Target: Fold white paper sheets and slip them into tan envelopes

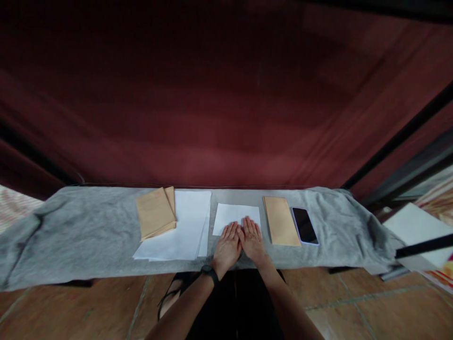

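Note:
A white sheet of paper, wider than it is long, lies on the grey cloth in front of me. My left hand, with a dark band on the wrist, rests flat on its near edge, fingers pointing forward. Beside it, my right hand lies flat on the near right part of the same sheet. The two hands touch or nearly touch at the thumbs, and neither holds anything. Some of the sheet's near edge is hidden beneath the fingers.
Larger white sheets lie to the left, with brown envelopes partly on them. Right of my hands are more brown envelopes and a phone. A dark red panel rises behind the cloth-covered surface.

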Demonstrator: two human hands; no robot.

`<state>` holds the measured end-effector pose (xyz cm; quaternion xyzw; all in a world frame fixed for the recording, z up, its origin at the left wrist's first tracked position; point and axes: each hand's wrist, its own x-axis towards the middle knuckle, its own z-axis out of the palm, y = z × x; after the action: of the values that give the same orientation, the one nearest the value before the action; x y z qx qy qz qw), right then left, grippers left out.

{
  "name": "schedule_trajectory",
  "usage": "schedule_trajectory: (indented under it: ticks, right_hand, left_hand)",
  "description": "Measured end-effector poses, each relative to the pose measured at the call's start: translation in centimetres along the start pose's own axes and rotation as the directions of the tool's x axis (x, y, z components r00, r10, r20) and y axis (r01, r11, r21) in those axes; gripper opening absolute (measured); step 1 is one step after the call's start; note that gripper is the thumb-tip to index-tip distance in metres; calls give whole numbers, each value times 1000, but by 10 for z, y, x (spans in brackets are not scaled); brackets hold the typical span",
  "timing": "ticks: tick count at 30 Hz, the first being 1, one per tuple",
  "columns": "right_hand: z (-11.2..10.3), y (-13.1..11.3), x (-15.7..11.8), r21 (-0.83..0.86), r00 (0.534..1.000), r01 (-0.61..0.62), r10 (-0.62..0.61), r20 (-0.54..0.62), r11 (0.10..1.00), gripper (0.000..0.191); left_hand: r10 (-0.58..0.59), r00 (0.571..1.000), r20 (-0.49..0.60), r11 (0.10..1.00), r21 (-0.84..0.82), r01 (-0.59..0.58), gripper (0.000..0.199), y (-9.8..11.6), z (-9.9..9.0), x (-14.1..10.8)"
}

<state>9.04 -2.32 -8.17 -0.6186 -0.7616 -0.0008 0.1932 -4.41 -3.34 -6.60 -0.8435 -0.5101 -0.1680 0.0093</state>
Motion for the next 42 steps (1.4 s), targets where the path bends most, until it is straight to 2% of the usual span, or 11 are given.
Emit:
schedule_trajectory:
  ticks: [13,19,23,27,30,33,36,40,42]
  right_hand:
    - [-1,0,-4,-29,1000,-3,4,18,1000,54]
    - [4,5,-10,10,998,42,-42,-52,999,53]
    - [3,-7,-11,83,997,63,-58,-60,995,52]
    - [1,-23,-11,134,994,105,-107,11,985,49]
    - [-1,-19,-13,96,994,102,-104,16,990,48]
    - [-3,-4,-20,41,993,120,-119,-25,992,51]
    - [-4,11,-28,-14,995,67,-67,-76,998,53]
    - [-5,20,-37,-61,994,42,-48,-95,997,56]
    - [-5,20,-38,-71,994,42,-48,-96,997,57]
  left_hand:
    - [5,1000,13,1000,-1,-5,52,1,-2,-1]
    - [3,1000,-6,1000,25,-3,53,2,-3,-20]
    - [-2,1000,-9,998,62,3,59,3,3,-34]
    - [-13,1000,21,995,96,11,61,2,9,-36]
    - [-70,997,-14,989,130,71,59,-1,12,-36]
    - [-175,982,-78,974,133,184,57,-6,14,-38]
    - [-269,957,-111,954,108,281,58,-9,14,-40]
    - [-397,913,-92,914,48,403,55,-10,2,-25]
    - [-489,871,-47,872,11,490,54,-13,-11,-8]
